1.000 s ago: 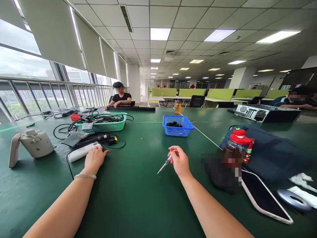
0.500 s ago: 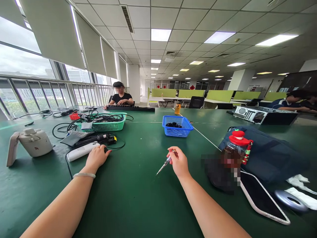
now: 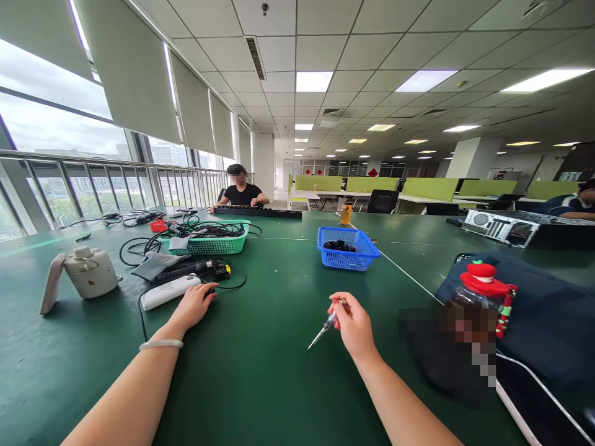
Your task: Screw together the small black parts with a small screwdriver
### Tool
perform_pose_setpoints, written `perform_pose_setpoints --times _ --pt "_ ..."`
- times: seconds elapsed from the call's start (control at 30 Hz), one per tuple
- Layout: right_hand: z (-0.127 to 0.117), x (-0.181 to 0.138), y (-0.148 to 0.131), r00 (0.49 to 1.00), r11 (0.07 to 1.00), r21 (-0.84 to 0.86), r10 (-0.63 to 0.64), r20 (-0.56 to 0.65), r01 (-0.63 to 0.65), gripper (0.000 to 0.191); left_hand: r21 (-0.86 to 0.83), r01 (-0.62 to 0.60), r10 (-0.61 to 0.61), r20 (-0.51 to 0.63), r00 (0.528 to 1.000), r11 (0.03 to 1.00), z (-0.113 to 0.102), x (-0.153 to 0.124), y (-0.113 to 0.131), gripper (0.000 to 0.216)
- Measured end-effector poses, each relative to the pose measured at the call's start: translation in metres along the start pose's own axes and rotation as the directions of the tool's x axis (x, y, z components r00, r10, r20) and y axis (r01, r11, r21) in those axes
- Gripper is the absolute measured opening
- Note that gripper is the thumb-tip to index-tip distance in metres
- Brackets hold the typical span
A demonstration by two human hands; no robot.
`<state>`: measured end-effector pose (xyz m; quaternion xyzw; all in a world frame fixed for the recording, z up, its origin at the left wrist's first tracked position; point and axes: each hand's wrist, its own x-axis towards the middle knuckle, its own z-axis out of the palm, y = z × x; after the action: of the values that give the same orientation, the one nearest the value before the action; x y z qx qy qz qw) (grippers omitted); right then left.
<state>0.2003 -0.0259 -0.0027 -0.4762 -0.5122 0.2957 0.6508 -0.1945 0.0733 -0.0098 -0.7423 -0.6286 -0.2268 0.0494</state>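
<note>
In my right hand I hold a slim screwdriver with a see-through handle, its metal shaft slanting down and left to the tabletop. My left hand rests on the table beside a white oblong device. Its thumb and index finger are closed around something small and dark, mostly hidden. A thin black cable loops close to those fingers. Past my right hand stands a blue plastic basket with several small black pieces in it.
Beyond my left hand a green basket holds tangled black cables. A white jug stands at far left. At right are a red-lidded jar, a dark bag and a phone. Across the green table sits a person.
My view has turned left and up, so the scene sits further right and lower. My right hand and the screwdriver have come slightly nearer me. The left hand stays beside the white device.
</note>
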Motion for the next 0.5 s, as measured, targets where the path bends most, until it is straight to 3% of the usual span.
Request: perform_pose_setpoints --times 0.17,0.37,0.5 --pt "-0.001 0.000 -0.001 1.000 1.000 0.010 0.006 0.009 -0.006 0.030 -0.066 0.052 -0.053 -0.013 0.999 0.996 -0.009 -0.002 -0.003 0.059" --pt "0.000 -0.002 -0.003 1.000 1.000 0.003 0.005 0.029 -0.005 0.030 -0.120 0.234 -0.242 -0.055 0.969 0.965 -0.015 -0.003 -0.002 0.063" --pt "0.000 -0.002 -0.002 0.999 1.000 0.016 0.021 0.032 -0.022 0.030 -0.136 0.164 -0.169 -0.024 0.985 0.977 -0.013 -0.003 -0.002 0.065"
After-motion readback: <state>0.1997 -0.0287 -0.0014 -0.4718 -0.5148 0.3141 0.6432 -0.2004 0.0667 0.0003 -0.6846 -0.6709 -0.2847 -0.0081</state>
